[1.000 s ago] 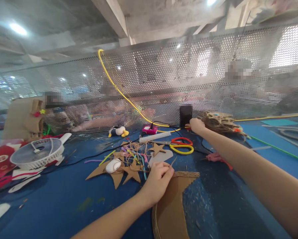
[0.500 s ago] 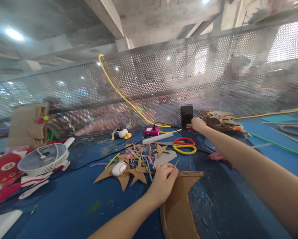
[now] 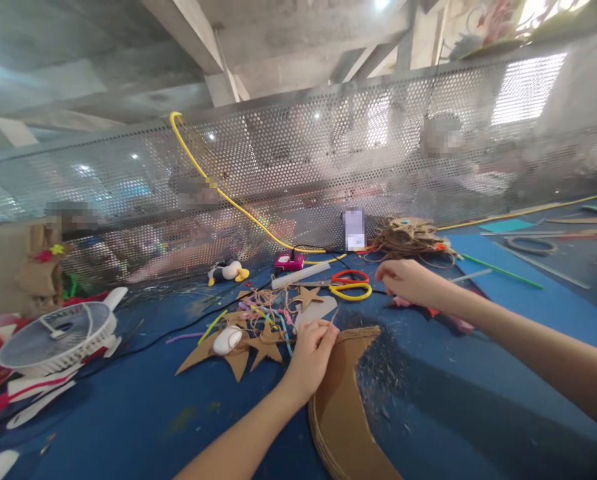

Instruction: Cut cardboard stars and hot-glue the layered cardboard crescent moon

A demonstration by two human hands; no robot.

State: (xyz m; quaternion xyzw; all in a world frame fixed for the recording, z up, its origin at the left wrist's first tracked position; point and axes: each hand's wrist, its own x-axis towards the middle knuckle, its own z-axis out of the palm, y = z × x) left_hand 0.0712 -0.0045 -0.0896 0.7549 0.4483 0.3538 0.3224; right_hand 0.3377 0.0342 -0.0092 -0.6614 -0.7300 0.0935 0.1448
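Observation:
A crescent-shaped cardboard piece (image 3: 341,407) lies in front of me, with ridged, cord-like layers along its curved edge. My left hand (image 3: 311,350) is closed at its upper tip, pinching a strand of twine (image 3: 335,312) whose loose end sticks up past the fingers. My right hand (image 3: 403,280) hovers right of the scissors (image 3: 351,291), fingers loosely bent and nothing visible in them. Behind it, a phone (image 3: 354,230) with a lit screen leans on the mesh. Left of my left hand are cardboard stars (image 3: 267,347) and a white computer mouse (image 3: 227,340).
A white fan (image 3: 58,337) lies at the left. A twine bundle (image 3: 411,235), a pink power bank-like box (image 3: 289,262) and a plush toy (image 3: 228,272) line the perforated metal screen (image 3: 288,153). A yellow cable (image 3: 248,217) hangs over it.
My right hand has drawn back from the phone toward me. The phone's dark screen is now lit. My left hand stays on the crescent's tip; the view has shifted right.

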